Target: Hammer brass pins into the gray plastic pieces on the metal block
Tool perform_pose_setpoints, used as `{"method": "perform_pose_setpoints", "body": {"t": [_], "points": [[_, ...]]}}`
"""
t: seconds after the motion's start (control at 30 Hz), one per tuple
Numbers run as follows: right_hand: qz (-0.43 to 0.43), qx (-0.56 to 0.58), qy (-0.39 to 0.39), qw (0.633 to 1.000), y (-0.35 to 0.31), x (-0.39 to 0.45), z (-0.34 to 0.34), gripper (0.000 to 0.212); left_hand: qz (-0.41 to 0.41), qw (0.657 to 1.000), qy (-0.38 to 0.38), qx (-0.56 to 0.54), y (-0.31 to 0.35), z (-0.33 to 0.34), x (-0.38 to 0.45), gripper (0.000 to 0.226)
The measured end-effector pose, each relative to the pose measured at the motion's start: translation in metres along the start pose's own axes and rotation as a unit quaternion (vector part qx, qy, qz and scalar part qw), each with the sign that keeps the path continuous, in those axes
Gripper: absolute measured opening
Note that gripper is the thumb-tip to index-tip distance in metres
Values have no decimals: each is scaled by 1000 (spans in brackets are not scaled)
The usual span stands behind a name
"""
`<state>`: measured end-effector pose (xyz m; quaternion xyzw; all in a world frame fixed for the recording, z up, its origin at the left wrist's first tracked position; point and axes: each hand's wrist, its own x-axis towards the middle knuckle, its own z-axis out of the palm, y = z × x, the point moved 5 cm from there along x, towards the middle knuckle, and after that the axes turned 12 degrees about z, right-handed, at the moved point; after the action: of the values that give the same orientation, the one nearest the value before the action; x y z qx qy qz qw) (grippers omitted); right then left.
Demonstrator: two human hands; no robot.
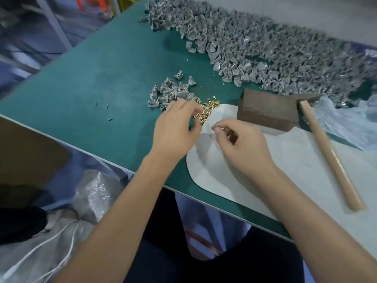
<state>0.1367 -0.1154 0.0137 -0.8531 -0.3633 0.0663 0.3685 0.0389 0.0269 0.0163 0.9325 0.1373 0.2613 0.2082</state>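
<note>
At the table's (91,78) near edge, a person's left hand (175,127) reaches curled fingers into the brass pins (208,108); whether it grips one is unclear. Right hand (242,148) pinches something small. Metal block (267,109) sits beside the hammer (326,152); gray plastic pieces (265,52) line the far edge.

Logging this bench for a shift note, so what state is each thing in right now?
left hand: fingers curled over the brass pins, picking; grip unclear.
right hand: fingertips pinched together; what they hold is too small to tell.
brass pins: loose pile at the white mat's edge.
hammer: lying unheld, head against the block.
metal block: flat on the mat, top bare.
small gray pile: pieces with pins fitted.
large gray heap: loose.
</note>
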Motion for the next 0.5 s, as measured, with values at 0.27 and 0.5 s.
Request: {"method": "perform_pose_setpoints", "body": {"t": [0.27,0.5], "points": [[41,60,-4,997,7,1,-2,16,-17,1000,-8,18,-5,8,-6,26],[42,65,-6,997,8,1,-2,13,-11,1000,-6,-8,-5,8,-6,25]]}}
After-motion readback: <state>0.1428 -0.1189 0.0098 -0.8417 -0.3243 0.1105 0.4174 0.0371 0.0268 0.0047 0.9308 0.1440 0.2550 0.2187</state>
